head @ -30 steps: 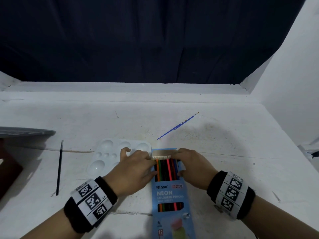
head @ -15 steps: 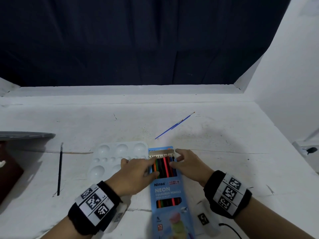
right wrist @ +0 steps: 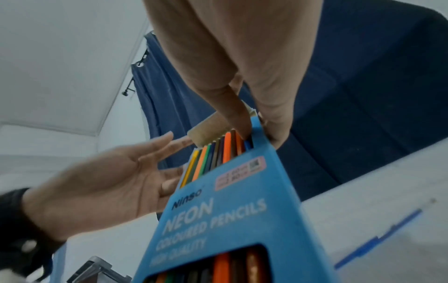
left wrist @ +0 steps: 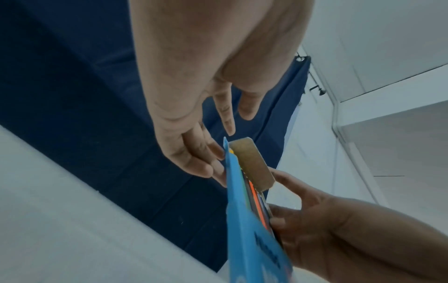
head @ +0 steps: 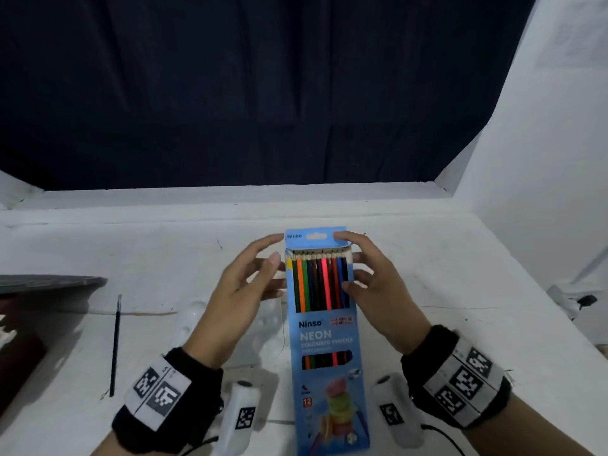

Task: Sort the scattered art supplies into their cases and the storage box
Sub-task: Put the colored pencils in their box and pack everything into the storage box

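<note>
Blue pencil box (head: 324,327) is held tilted above the white surface (head: 427,258), top flap open, coloured pencils (head: 320,281) showing inside. Right hand (head: 375,291) grips the box's right edge and flap. Left hand (head: 237,297) is spread, fingers straight, fingertips at the box's left edge. White palette (head: 266,327) lies under the left hand, just left of the box; black brush (head: 115,343) lies well left.

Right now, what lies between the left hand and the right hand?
In the head view, the blue pencil box with its coloured pencils stands between the left hand and the right hand.
</note>
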Motion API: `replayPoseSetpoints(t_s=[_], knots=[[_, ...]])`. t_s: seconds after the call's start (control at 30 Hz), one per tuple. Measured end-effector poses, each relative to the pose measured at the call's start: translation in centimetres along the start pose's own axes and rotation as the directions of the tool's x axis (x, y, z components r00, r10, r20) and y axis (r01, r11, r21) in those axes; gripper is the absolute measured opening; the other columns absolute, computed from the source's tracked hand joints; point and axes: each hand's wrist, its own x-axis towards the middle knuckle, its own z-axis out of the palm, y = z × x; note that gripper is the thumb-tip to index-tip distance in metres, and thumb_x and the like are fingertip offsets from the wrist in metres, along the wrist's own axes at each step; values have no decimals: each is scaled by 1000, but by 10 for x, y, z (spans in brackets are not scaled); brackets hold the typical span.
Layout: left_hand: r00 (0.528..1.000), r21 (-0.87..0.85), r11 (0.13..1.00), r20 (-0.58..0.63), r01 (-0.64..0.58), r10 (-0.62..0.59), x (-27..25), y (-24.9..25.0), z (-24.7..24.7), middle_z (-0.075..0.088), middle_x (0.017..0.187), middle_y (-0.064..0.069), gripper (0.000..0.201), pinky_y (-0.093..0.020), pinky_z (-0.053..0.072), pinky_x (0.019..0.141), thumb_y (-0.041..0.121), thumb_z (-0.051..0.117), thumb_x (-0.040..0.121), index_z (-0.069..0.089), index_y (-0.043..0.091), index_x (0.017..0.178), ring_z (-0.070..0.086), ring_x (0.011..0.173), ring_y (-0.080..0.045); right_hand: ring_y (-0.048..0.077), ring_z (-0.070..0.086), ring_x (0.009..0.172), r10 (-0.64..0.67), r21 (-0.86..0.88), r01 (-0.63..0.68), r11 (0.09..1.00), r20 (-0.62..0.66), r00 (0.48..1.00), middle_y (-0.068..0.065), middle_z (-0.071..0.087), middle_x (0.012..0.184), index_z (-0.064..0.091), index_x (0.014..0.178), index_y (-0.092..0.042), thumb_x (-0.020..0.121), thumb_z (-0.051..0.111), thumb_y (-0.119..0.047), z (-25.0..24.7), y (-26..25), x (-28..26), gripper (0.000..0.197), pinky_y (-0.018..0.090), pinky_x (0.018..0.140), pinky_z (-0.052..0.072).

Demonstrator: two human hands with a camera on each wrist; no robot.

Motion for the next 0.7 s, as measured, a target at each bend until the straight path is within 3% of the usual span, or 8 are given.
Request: replayPoseSetpoints(t_s=[0.07,0.13,0.2,0.37,0.53,0.63,0.7], knots=[[999,-18,999,22,-50,50,4,20,0,71,112,-4,29,-37,54,94,37,46,103,66,32,124,71,99,-28,7,63,102,-102,-44,101,994,-19,995,-8,57,122,55,130,-27,91,44,20,-2,-7,1,62,28,81,58],[995,-4,996,46,-90,90,7,31,1,71,112,-1,34,-38,53,93,38,44,103,71,20,112,69,101,-27,9,56,118,-174,-80,170,982,-46,984,-4,55,128,61,125,-24,90,46,21,-3,-11,0,60,23,91,53],[992,32,994,64,-108,106,9,37,4,72,111,1,36,-37,54,92,39,47,101,73,16,105,69,101,-25,8,54,122,-207,-65,204,977,-55,977,2,55,127,64,120,-17,88,48,23,-5,-14,-3,54,15,89,52],[988,92,983,18,-157,156,9,38,9,74,104,5,21,-23,54,83,32,64,90,79,19,97,70,92,-12,11,59,114,-221,-36,219,975,-62,973,1,61,113,72,102,-14,84,52,22,-12,-19,-13,45,27,82,59],[973,135,963,23,-233,232,3,30,12,71,96,4,10,-20,55,84,18,74,83,81,18,91,70,91,-14,17,61,101,-229,-83,220,972,-123,966,-5,64,100,72,94,-19,93,65,-9,-15,-22,-18,13,30,75,56],[956,213,933,40,-291,289,-1,26,15,70,100,7,17,-21,54,83,10,76,85,78,25,94,68,86,-19,20,63,98,-249,-134,232,963,-125,960,-6,64,108,69,100,-23,96,60,-11,-15,-24,-19,16,41,76,57],[956,231,928,31,-292,293,-5,24,15,70,106,7,24,-23,53,84,9,75,86,73,29,100,67,83,-20,21,64,98,-246,-129,233,964,-104,964,-10,62,119,65,108,-28,98,58,-10,-14,-24,-22,22,40,77,57]])
